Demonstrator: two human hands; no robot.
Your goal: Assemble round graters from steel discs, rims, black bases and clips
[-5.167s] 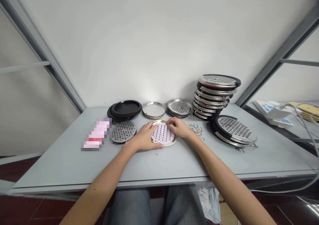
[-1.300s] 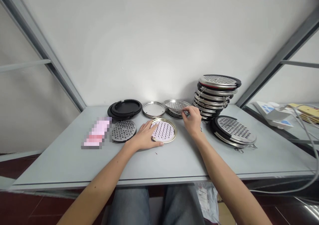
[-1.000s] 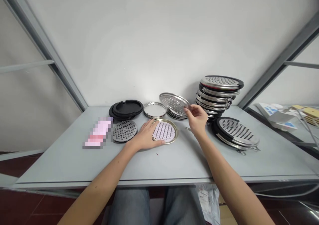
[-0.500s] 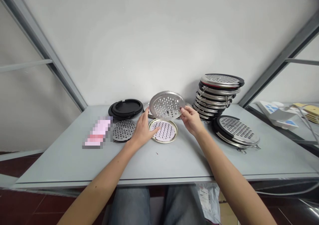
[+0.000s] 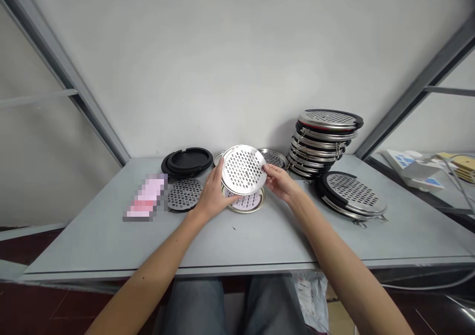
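Between both hands I hold a round, shiny perforated metal disc (image 5: 244, 170), tilted so its face is toward me. My left hand (image 5: 213, 194) grips its left and lower edge, thumb stretched along the bottom. My right hand (image 5: 281, 182) pinches the right edge. Just below and partly covered by the disc, a round metal rim with a pale perforated inner plate (image 5: 248, 205) lies on the table. Left of my left hand lies a dark grey perforated disc (image 5: 183, 195).
Black rings (image 5: 189, 163) lie at the back left. A metal perforated plate (image 5: 273, 158) rests by the wall. At the right are a tall stack of metal and black round grater-like pieces (image 5: 322, 142) and a lower pair (image 5: 356, 194). A blurred pink item (image 5: 146, 196) lies left.
The held disc has come down and tilted toward me. My left hand, apart from it before, now grips its edge; my right hand has lowered slightly and kept hold.
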